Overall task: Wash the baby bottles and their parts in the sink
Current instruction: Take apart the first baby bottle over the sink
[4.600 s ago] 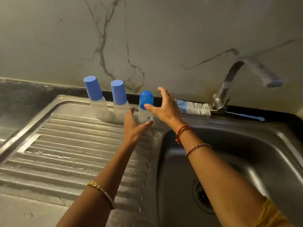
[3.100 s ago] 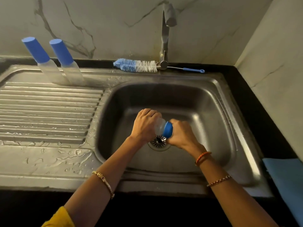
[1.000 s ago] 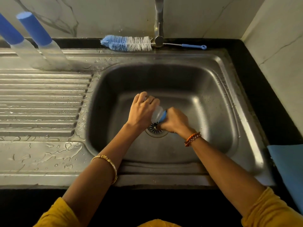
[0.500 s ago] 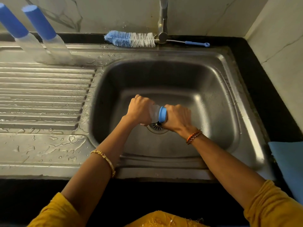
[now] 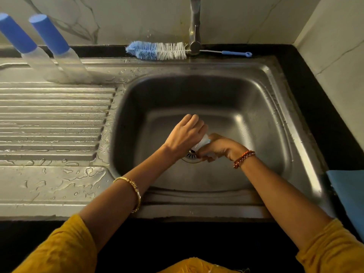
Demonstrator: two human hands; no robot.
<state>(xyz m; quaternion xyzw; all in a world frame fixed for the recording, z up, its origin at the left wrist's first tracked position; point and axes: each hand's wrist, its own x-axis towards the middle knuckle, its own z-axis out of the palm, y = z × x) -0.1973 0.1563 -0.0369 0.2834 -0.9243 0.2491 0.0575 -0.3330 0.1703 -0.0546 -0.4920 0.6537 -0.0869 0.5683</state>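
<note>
Over the drain of the steel sink (image 5: 279, 115), both hands hold one small clear baby bottle (image 5: 201, 143) lying sideways. My left hand (image 5: 187, 134) grips the clear body from above. My right hand (image 5: 220, 147) is curled round the blue cap end, which is mostly hidden under the fingers. Two more clear bottles with tall blue caps stand at the back of the drainboard, one at the far left (image 5: 17, 38) and one beside it (image 5: 51, 36).
A blue and white bottle brush (image 5: 157, 50) lies on the back ledge next to the tap (image 5: 194, 26). The ribbed drainboard (image 5: 51, 123) on the left is wet. A blue cloth (image 5: 348, 192) lies on the dark counter at the right.
My left hand picked the third bottle off the drainboard and brought it over the drain. Since half a second ago both hands have turned on it, and the blue cap is now mostly covered.
</note>
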